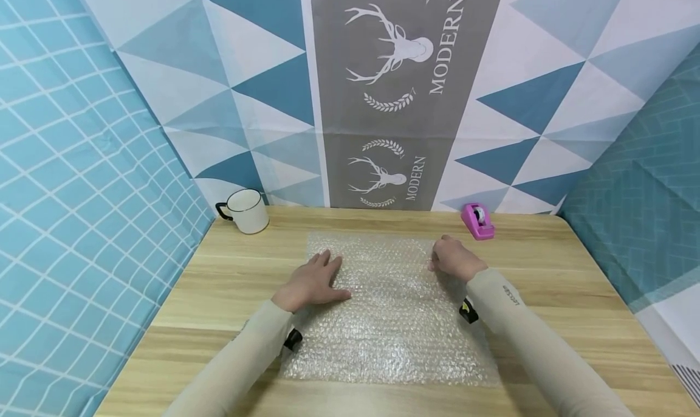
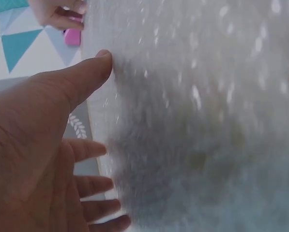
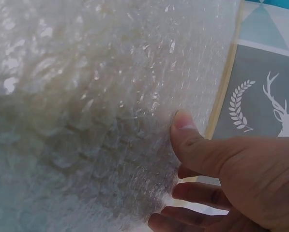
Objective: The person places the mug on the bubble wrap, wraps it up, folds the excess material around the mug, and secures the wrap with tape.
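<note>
A clear sheet of bubble wrap (image 1: 383, 326) lies spread over the wooden table. On its upper left part my left hand (image 1: 315, 280) rests with fingers spread and thumb pointing right. The left wrist view shows that hand's thumb (image 2: 88, 75) and fingertips touching the wrap. My right hand (image 1: 456, 259) is at the sheet's far right corner, fingers curled, pinching the wrap near its edge. In the right wrist view its thumb (image 3: 188, 137) lies against the bubbles, with the other fingers bent in beside it.
A white mug (image 1: 248, 213) with a dark rim and handle stands at the table's back left. A pink tape dispenser (image 1: 478, 222) sits at the back right, beyond my right hand. Patterned cloth (image 1: 377, 101) hangs behind the wooden table (image 1: 219, 271) and along both sides.
</note>
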### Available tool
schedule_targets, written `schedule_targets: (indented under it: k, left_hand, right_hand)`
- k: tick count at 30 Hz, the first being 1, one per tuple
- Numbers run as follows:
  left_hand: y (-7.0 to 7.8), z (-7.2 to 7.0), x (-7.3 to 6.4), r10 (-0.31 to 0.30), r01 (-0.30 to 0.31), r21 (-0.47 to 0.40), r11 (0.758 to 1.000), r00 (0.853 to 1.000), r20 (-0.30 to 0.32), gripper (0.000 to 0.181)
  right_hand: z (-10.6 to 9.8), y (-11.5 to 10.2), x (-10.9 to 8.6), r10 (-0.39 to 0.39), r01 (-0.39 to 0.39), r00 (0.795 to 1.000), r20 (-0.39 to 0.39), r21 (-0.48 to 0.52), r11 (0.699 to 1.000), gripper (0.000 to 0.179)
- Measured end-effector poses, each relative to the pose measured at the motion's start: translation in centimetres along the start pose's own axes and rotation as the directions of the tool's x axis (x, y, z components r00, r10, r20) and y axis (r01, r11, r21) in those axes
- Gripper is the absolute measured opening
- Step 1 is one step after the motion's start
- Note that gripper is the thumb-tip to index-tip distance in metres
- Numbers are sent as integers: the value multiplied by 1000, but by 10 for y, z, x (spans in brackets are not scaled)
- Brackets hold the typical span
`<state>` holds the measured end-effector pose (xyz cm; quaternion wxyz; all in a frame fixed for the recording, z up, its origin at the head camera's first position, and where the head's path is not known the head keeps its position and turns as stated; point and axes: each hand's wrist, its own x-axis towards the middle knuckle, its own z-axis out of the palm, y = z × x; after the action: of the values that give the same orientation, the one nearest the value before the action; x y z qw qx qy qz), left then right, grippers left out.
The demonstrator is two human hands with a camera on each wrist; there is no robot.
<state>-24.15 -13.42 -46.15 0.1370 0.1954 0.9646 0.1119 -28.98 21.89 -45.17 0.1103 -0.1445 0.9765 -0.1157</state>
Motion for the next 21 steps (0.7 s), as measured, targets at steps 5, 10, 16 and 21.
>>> schedule_targets:
  k: [5,10,16,21]
  left_hand:
    - [-17,-4,0,82,-84,-23,996,995,-56,76]
    - [-34,-7,1,153,-151,27,988,979,-138,64]
    - [-55,-14,-2,114,-112,25,993,972,-204,75]
    - [-74,-29,-7,67,-56,50,997,965,-252,76]
  right_hand:
    - [3,2,1,-22,21,1000,-9,-15,1000,16]
    - [5,3,3,-29,28,999,-28,-32,999,16]
    - [5,3,5,-29,28,999,-29,-36,999,17]
    - [5,5,4,-27,25,999,-41,-43,999,17]
